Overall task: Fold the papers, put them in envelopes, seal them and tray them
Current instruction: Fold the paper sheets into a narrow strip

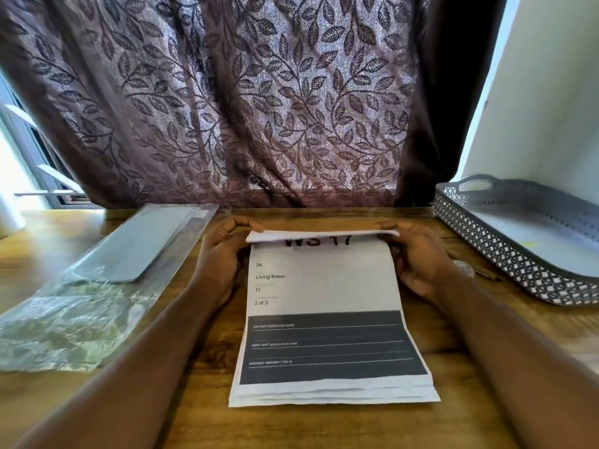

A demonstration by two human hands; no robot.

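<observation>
Hands on the paper (324,280)
Left hand (223,251) and right hand (418,254) each pinch a far corner, grip closed, edge curled back over the stack (334,395).

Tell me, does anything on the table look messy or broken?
Only small things. The clear plastic wrapper on the left is crumpled, with the envelopes lying slanted in it. The paper stack has uneven near edges. Nothing looks torn or spilled.

Wooden table (324,429): papers (324,286), tray (505,251), plastic packet (81,303).
</observation>
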